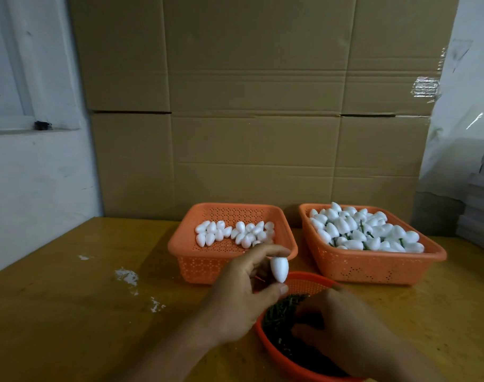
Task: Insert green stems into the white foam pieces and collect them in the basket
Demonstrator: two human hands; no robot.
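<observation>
Dim indoor light, soft shadows, glare on tape (426, 88), wide-angle bending at edges, slight softness

Both forearms were bare, no sleeves reaching into view. The left hand (239, 296) and right hand (342, 326) wore no gloves, rings or wristbands; fingernails were short.

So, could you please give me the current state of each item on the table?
Left basket: partly filled, plain foam pieces.
Right basket: heaped, stemmed pieces.
Round basket: holds green stems.
Foam piece: held by left hand, no stem visible.
Right hand: reaching into stems.
</observation>
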